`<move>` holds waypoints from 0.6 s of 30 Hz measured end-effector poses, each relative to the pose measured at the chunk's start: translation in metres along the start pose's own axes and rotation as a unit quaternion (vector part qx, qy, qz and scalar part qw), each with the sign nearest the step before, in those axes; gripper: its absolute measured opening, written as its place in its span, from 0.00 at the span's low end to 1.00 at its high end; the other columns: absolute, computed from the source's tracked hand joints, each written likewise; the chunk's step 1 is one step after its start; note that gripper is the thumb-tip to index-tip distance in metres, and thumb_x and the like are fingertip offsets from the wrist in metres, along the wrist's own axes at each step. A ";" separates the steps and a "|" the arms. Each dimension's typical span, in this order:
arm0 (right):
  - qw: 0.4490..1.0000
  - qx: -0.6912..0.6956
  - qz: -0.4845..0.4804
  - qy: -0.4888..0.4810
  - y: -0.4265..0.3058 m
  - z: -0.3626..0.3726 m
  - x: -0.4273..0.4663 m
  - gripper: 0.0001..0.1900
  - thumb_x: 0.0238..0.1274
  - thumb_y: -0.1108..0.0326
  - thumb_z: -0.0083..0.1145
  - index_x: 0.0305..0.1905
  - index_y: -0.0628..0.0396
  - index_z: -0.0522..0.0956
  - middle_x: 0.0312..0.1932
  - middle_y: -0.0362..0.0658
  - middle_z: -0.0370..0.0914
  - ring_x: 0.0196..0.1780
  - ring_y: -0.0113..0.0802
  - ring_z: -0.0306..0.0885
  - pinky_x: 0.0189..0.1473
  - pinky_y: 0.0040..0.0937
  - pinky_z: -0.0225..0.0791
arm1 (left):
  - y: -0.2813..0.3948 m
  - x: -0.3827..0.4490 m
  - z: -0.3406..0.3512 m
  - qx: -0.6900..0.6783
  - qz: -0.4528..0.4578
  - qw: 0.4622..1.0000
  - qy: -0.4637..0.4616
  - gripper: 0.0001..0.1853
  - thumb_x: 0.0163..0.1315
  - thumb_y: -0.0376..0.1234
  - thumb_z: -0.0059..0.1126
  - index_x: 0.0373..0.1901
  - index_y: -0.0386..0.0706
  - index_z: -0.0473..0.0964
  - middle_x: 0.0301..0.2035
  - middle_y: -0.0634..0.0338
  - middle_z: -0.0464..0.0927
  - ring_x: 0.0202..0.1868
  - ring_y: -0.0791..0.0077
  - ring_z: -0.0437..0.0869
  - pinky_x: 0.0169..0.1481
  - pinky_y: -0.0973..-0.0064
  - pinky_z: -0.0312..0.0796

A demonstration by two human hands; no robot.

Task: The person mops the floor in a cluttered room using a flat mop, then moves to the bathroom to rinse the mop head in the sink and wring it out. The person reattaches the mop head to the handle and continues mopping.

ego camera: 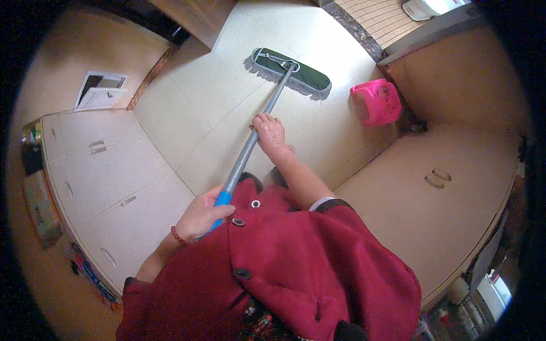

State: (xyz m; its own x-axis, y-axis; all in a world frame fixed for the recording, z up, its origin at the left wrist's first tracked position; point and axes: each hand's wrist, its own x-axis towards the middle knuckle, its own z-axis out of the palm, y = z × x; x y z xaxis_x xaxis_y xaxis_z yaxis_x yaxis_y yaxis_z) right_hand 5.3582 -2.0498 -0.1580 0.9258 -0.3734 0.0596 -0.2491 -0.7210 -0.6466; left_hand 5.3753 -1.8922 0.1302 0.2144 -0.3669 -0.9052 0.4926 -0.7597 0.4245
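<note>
A flat dust mop with a green-backed head [313, 79] and a grey fringe rests on the pale tiled floor ahead of me. Its grey metal pole [244, 160] slants back toward my body and ends in a blue grip [222, 198]. My left hand [204, 213], with a red bead bracelet on its wrist, is wrapped around the blue grip close to my waist. Further down the pole, my right hand [269, 130] is closed around the bare metal part. The lowest end of the grip is hidden behind my left hand and red coat.
A pink plastic bin [376, 102] stands by the right wall. White cabinets [111, 170] line the left side, and a beige cabinet [426, 204] the right. A brown wooden door [200, 19] juts in at the top. Beyond a dark stone threshold [356, 27] lies a brown-tiled floor.
</note>
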 end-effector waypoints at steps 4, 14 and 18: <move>0.999 -0.013 -0.002 -0.037 0.032 -0.024 0.054 0.05 0.56 0.64 0.62 0.35 0.50 0.78 0.40 0.40 0.78 0.49 0.38 0.77 0.45 0.40 0.69 | 0.070 0.025 0.002 -0.020 -0.021 1.000 0.000 0.31 0.62 0.27 0.57 0.68 0.41 0.64 0.28 0.68 0.71 0.27 0.83 0.74 0.30 0.83 0.68; 0.994 -0.072 -0.029 -0.070 0.129 -0.070 0.151 0.03 0.50 0.68 0.61 0.31 0.49 0.79 0.37 0.40 0.78 0.47 0.37 0.77 0.45 0.39 0.70 | 0.187 0.099 0.016 -0.114 -0.053 0.991 -0.044 0.30 0.62 0.25 0.55 0.67 0.40 0.62 0.27 0.66 0.71 0.19 0.83 0.72 0.19 0.84 0.65; 0.996 -0.064 -0.026 -0.051 0.198 -0.122 0.202 0.02 0.50 0.68 0.58 0.29 0.50 0.80 0.32 0.41 0.78 0.43 0.38 0.78 0.45 0.40 0.72 | 0.268 0.142 0.058 -0.174 -0.068 0.982 -0.038 0.17 0.64 0.25 0.54 0.54 0.38 0.65 0.25 0.64 0.71 0.16 0.82 0.72 0.14 0.82 0.65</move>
State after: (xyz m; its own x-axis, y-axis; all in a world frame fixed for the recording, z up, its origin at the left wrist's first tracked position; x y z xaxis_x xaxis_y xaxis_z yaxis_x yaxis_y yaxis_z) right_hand 5.4611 -2.3392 -0.1814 0.9610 -0.2765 0.0086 -0.2278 -0.8086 -0.5425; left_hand 5.4888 -2.1785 0.1167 0.0698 -0.3241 -0.9434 0.7736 -0.5795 0.2563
